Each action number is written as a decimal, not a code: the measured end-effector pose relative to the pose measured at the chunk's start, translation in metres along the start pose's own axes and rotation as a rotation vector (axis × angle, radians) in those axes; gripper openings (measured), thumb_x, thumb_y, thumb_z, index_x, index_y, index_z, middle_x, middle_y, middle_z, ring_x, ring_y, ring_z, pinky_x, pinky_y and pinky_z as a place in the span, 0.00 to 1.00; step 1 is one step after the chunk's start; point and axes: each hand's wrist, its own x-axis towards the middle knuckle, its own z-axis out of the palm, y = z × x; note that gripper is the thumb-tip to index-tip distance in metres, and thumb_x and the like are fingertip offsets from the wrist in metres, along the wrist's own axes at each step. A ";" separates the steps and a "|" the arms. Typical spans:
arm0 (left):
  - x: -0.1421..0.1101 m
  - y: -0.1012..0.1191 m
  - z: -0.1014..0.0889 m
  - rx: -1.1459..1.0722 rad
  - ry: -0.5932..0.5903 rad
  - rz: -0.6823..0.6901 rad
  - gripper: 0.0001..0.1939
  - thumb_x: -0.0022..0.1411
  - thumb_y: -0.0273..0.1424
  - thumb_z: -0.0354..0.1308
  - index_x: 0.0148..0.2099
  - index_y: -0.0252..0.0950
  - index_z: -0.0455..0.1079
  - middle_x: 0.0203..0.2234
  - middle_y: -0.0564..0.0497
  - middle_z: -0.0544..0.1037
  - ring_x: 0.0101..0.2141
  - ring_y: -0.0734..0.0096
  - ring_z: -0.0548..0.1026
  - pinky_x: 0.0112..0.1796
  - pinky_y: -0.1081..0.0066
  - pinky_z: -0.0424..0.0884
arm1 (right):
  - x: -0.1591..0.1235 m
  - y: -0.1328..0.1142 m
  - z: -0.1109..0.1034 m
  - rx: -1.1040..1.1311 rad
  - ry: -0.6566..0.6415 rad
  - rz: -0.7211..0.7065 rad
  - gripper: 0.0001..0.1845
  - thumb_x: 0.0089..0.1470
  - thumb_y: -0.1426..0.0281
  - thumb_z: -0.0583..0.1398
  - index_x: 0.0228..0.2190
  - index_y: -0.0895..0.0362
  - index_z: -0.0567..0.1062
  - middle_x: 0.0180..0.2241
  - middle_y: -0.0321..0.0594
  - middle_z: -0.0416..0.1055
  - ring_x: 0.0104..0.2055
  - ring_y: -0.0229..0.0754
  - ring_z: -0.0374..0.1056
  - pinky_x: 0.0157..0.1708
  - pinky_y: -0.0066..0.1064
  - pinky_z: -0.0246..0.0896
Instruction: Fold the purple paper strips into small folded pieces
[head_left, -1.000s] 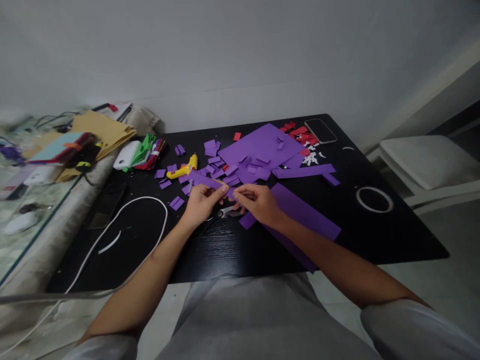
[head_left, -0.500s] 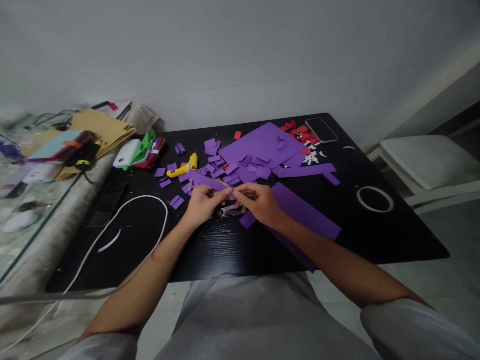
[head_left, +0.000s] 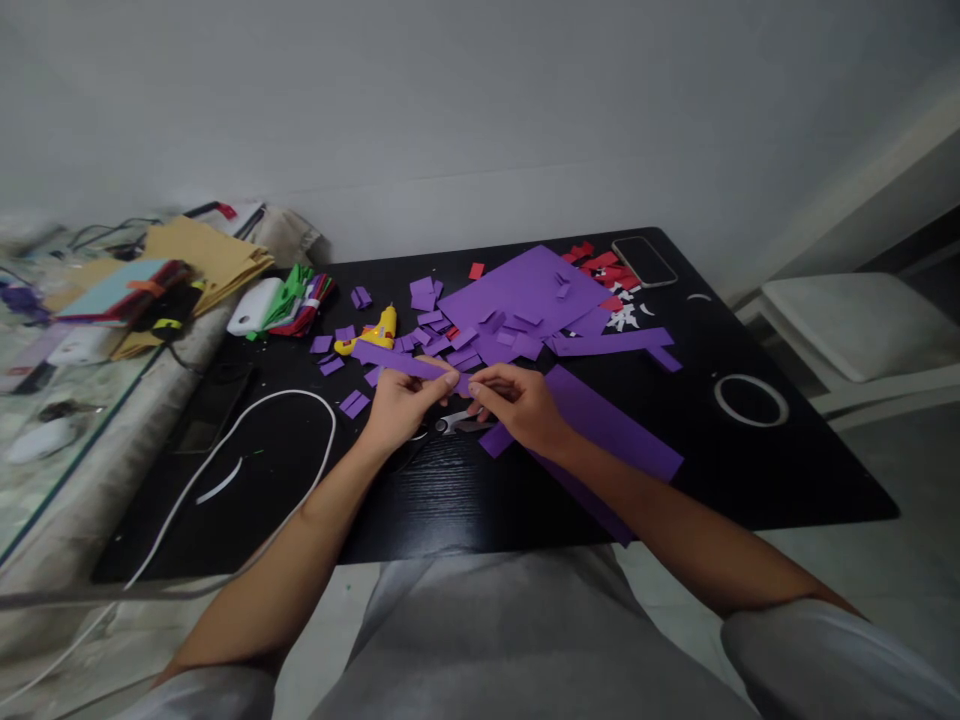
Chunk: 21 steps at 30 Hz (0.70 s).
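Observation:
Between my two hands stretches a strip of purple paper [head_left: 397, 361]. My left hand [head_left: 409, 403] pinches it with thumb and fingers, its long end pointing up and left. The fingertips of my right hand [head_left: 517, 405] close on the strip's right end, close to my left thumb. Under my hands, scissors [head_left: 452, 424] lie on the black table, their handles partly hidden. Many small cut purple pieces [head_left: 465, 357] lie just beyond, beside a yellow glue gun [head_left: 373, 335]. A large purple sheet [head_left: 525, 290] rests behind them, and another purple sheet [head_left: 615, 425] lies under my right forearm.
A roll of tape [head_left: 751, 400] and a phone [head_left: 645, 261] are on the table's right side, near red scraps [head_left: 604, 265]. A white cable [head_left: 330, 440] loops at the left. Bundled coloured strips [head_left: 304, 305] stand at back left. A white chair [head_left: 862, 320] is at the right.
The strip's free left end has swung down and left, toward the glue gun. Both hands keep their pinch in nearly the same place.

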 end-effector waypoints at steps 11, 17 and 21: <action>-0.001 0.002 0.003 -0.020 0.005 -0.006 0.14 0.57 0.40 0.69 0.33 0.32 0.77 0.21 0.51 0.75 0.21 0.74 0.71 0.23 0.75 0.64 | 0.000 -0.002 -0.001 -0.020 0.027 -0.062 0.10 0.53 0.63 0.66 0.33 0.57 0.78 0.25 0.36 0.78 0.26 0.39 0.76 0.29 0.30 0.74; -0.002 0.001 0.001 0.039 0.048 0.046 0.12 0.59 0.37 0.68 0.32 0.33 0.78 0.20 0.52 0.74 0.22 0.75 0.70 0.23 0.76 0.63 | -0.001 -0.002 0.001 -0.007 0.040 -0.053 0.12 0.52 0.61 0.67 0.33 0.57 0.78 0.25 0.37 0.78 0.27 0.40 0.77 0.29 0.31 0.75; -0.001 0.001 0.000 0.006 0.097 0.051 0.12 0.59 0.38 0.68 0.32 0.33 0.77 0.21 0.52 0.75 0.22 0.75 0.71 0.24 0.75 0.65 | 0.001 -0.002 0.000 0.023 0.052 -0.021 0.14 0.52 0.59 0.68 0.32 0.57 0.77 0.24 0.36 0.77 0.25 0.39 0.76 0.28 0.31 0.75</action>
